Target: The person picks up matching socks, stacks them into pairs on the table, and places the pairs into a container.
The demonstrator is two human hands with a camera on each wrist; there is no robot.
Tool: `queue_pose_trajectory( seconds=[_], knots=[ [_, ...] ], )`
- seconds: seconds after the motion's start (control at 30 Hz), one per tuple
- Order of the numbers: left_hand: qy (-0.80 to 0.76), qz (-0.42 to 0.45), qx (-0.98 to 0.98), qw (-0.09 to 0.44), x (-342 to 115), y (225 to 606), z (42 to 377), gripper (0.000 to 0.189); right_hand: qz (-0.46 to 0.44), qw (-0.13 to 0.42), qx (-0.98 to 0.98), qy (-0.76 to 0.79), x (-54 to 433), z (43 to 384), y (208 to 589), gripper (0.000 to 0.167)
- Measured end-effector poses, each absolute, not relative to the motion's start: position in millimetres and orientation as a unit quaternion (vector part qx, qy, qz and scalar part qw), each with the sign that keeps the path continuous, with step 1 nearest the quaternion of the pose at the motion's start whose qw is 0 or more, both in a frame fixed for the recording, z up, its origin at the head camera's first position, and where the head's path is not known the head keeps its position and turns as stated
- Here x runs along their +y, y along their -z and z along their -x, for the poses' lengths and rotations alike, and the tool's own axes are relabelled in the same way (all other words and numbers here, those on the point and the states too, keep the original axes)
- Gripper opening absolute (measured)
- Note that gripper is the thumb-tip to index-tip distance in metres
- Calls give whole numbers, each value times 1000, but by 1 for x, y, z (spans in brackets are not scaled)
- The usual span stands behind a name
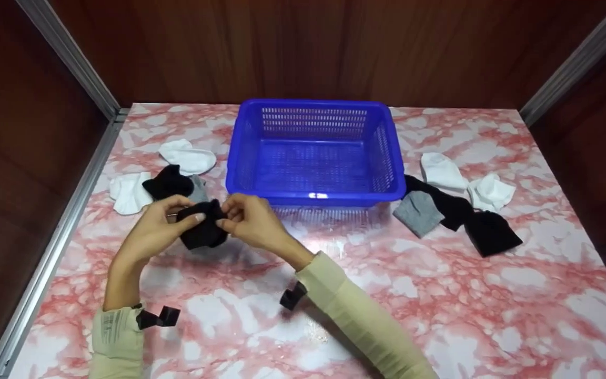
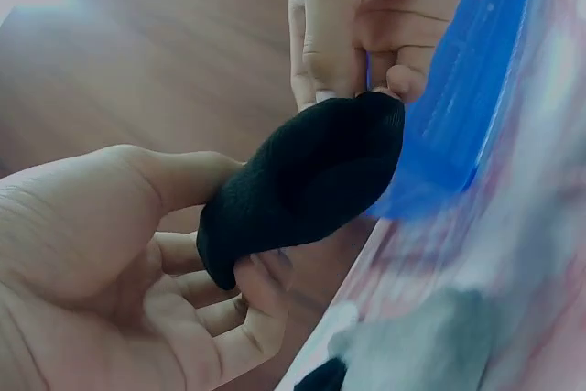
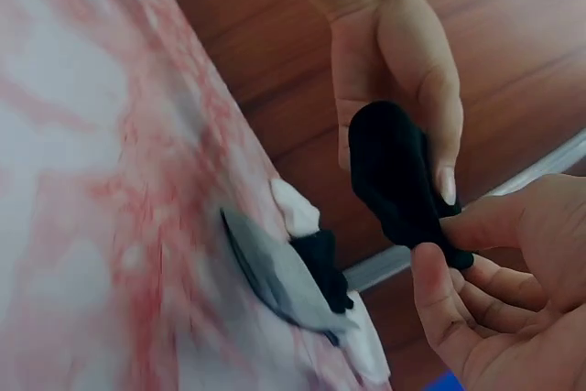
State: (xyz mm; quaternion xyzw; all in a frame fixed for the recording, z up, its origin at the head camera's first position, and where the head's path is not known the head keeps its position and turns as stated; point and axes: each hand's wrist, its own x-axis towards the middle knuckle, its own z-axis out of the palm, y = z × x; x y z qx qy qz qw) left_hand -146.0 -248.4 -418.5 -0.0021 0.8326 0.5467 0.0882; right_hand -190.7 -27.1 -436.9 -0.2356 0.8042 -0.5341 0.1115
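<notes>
Both hands hold one black sock [image 1: 198, 234] above the left part of the table, in front of the other socks there. My left hand [image 1: 150, 229] grips one end, thumb on top and fingers beneath, as the left wrist view also shows. At the other end, the thumb and fingertips of my right hand [image 1: 254, 222] pinch the fabric edge. The sock [image 2: 302, 180] looks bunched into a short, rounded shape in the left wrist view. Seen from the right wrist, a fold runs along the sock [image 3: 389, 167]. Behind the hands lie another black sock [image 1: 169, 181] and a grey sock [image 1: 198, 188], partly covered.
A blue plastic basket [image 1: 316, 199] with nothing in it stands at the back centre. White socks [image 1: 187, 157] lie on the left. To the basket's right are a grey sock [image 1: 418, 213], black socks [image 1: 492, 234] and white socks [image 1: 442, 171]. Dark wooden panels [image 1: 313, 47] enclose the table.
</notes>
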Motion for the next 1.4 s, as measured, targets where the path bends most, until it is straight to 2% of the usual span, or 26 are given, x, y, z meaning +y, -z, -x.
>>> queue_pose_trajectory(
  seconds=[0.33, 0.73, 1.17, 1.33, 1.4],
  knots=[
    [-551, -52, 822, 136, -205, 414, 156, 39, 215, 118, 821, 516, 26, 181, 428, 17],
    [-552, -117, 814, 140, -166, 422, 165, 29, 205, 131, 813, 529, 76, 169, 421, 16],
    [-522, -136, 818, 197, -117, 455, 162, 27, 183, 163, 834, 494, 132, 157, 451, 14],
    [-489, -133, 841, 190, -104, 463, 158, 33, 180, 184, 825, 503, 152, 157, 461, 17],
    [-463, -124, 861, 169, -99, 465, 154, 38, 184, 197, 825, 496, 161, 157, 464, 25]
  ],
)
